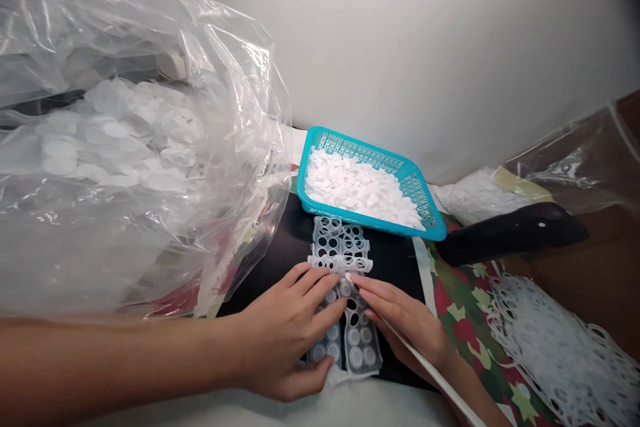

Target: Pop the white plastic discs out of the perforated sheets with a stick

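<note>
Pale translucent plastic sheets (pixel 356 361) with rows of round cups and holes lie on a black surface (pixel 400 267). My left hand (pixel 295 327) rests on the left sheet, its fingers spread and the thumb near the lower edge. At the right sheet, my right hand (pixel 407 320) pinches a small white piece (pixel 349 277) between its fingertips, close to the upper row. Several lower cups have round pale discs in them, while a few rings nearer the right hand show dark openings. Above lie more perforated sheets (pixel 330 240).
A turquoise basket (pixel 367 219) of small white pieces stands behind the sheets. On the left bulges a large clear bag (pixel 240 80) of translucent discs (pixel 115 133). A black handle-like object (pixel 515 233) and a heap of ring-shaped plastic scraps (pixel 560 340) lie at right.
</note>
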`<state>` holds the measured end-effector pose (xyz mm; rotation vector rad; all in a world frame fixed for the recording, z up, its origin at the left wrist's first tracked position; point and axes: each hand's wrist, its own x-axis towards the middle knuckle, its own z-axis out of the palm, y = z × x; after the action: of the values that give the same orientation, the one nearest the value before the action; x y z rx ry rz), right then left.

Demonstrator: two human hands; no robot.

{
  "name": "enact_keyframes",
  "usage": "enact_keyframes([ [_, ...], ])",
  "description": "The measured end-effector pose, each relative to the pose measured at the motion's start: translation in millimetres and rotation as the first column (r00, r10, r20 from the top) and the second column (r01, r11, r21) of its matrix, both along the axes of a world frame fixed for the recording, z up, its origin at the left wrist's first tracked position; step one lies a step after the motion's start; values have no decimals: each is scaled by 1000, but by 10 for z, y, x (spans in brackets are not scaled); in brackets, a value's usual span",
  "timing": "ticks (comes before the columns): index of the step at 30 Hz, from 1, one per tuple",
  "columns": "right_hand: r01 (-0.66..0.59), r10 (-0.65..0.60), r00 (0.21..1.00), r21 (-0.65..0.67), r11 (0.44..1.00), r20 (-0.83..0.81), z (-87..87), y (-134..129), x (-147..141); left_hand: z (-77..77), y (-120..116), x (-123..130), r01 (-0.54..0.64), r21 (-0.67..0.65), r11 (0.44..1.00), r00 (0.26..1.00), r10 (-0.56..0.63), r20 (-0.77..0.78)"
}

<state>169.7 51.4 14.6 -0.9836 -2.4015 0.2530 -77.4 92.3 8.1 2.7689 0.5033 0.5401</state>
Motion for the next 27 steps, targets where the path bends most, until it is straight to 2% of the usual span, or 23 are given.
enact_keyframes([
  [6,13,-15,998,35,999,60,-90,25,-35,-12,-8,3,3,24,1000,1000,-3,7],
  [13,-12,14,998,-24,1000,63,-70,34,-26,1,12,6,43,15,999,999,-43,5],
  [23,68,-67,994,-20,997,84,-153,12,-39,-18,-4,17,23,15,1000,999,-24,30],
  [27,76,-79,992,29,997,98,-164,19,-93,-17,1,24,35,28,999,998,-36,49],
])
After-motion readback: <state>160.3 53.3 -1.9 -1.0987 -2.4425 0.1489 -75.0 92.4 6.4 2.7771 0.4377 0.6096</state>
